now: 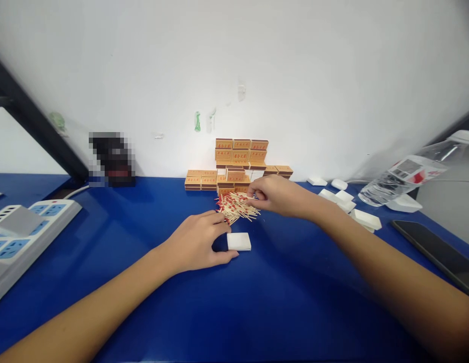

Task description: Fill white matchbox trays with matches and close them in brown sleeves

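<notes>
A loose heap of red-tipped matchsticks (pixel 234 205) lies on the blue table in front of stacked matchboxes. My right hand (pixel 275 194) reaches in from the right, its fingers pinched together on matchsticks at the heap's right edge; how many is hidden. Just nearer to me, a small white matchbox tray (pixel 239 241) lies on the table. Thumb and index finger of my left hand (pixel 198 239) curve around the tray's left end and grip its near and far sides. Its other fingers rest beside the heap's left edge.
Orange matchboxes (pixel 241 155) form a stepped stack against the white wall. Several white trays (pixel 364 219) lie at the right, near a tilted plastic bottle (pixel 408 169) and a dark phone (pixel 434 247). A power strip (pixel 62 212) sits at left.
</notes>
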`<state>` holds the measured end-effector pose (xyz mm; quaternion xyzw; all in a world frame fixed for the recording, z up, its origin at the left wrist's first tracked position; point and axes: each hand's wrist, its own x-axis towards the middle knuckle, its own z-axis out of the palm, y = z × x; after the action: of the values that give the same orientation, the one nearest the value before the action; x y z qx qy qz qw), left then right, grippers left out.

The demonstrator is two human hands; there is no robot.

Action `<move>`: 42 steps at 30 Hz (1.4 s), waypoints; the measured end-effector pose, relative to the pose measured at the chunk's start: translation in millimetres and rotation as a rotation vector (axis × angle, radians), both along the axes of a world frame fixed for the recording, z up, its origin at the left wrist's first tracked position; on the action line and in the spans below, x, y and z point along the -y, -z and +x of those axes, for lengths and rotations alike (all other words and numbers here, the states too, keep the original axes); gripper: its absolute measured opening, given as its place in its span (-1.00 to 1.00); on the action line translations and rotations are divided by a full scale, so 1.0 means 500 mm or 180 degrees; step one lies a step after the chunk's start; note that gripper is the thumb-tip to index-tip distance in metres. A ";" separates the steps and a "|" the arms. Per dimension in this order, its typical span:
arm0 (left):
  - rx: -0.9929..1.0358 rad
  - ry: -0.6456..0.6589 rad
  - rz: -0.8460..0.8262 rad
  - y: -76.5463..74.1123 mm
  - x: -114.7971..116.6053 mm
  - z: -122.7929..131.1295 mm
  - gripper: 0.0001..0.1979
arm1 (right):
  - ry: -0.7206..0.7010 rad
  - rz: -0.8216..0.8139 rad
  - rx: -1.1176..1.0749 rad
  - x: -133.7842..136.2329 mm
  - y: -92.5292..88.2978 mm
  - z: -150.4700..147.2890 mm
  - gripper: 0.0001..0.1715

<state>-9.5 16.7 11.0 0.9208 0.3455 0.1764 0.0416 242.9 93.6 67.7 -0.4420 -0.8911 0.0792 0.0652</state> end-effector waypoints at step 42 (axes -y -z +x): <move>0.0372 -0.0071 -0.0505 0.003 0.000 0.012 -0.69 | -0.0363 -0.0526 -0.0688 0.150 0.066 0.010 -0.94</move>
<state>-3.4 16.7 9.3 0.8988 0.3655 0.2023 0.1325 247.9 18.8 34.6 -0.3834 -0.8930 0.2031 0.1196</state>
